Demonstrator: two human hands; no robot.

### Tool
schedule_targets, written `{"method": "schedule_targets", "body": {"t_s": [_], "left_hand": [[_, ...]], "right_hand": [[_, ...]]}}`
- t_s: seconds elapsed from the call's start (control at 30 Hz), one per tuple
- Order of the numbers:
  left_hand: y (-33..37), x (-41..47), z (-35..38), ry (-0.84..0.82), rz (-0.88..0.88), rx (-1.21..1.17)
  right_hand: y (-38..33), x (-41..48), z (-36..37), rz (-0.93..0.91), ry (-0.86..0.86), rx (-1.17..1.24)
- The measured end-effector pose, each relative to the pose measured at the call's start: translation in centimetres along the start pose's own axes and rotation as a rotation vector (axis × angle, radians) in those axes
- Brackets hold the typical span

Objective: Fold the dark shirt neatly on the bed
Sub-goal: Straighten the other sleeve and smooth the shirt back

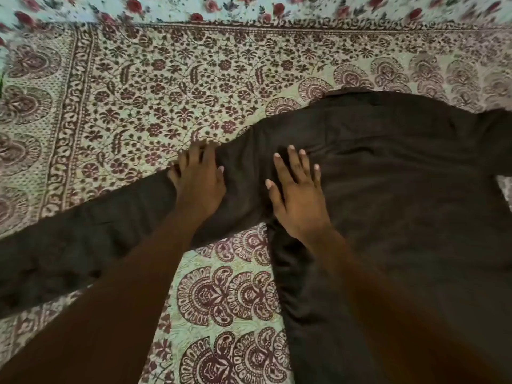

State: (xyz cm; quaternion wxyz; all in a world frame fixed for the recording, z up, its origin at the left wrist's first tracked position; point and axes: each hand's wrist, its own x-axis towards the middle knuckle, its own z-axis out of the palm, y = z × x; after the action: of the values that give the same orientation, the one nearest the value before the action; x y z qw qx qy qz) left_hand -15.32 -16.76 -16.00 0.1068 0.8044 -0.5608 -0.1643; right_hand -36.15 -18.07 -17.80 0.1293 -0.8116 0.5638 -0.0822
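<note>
Soft dark shirt (388, 167), flat under splayed hands (299, 200)

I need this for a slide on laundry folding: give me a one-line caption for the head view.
Both hands, left hand and right hand, press flat on a dark shirt spread over a patterned bedspread.

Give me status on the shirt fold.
Done: dark shirt is spread flat on the bedspread. In hand: left hand and right hand press flat where the sleeve joins. Left: sleeve lies stretched out, no fold made yet.
</note>
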Motion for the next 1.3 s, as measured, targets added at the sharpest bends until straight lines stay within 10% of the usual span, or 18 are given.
{"method": "schedule_targets", "body": {"t_s": [0.27, 0.6, 0.93, 1.13, 1.3], "left_hand": [[0.8, 5.5, -0.3, 0.098, -0.176, 0.002], [0.2, -1.1, 2.1, 0.03, 0.325, 0.179], [-17.6, -9.8, -2.5, 0.043, -0.036, 0.259], [-26.3, -12.1, -7.0, 0.106, -0.272, 0.221], [-32.8, -15.9, -10.1, 0.201, -0.416, 0.218]], "right_hand": [[2.3, -1.4, 1.8, 0.036, 0.017, -0.157], [1.6, -0.5, 1.8, 0.014, 0.007, -0.159], [-13.0, 3.1, 5.3, 0.042, -0.178, -0.204], [-22.7, 1.8, 8.1, -0.397, -0.285, -0.143], [-24.9, -2.0, 9.8, 0.043, -0.067, -0.15]]}}
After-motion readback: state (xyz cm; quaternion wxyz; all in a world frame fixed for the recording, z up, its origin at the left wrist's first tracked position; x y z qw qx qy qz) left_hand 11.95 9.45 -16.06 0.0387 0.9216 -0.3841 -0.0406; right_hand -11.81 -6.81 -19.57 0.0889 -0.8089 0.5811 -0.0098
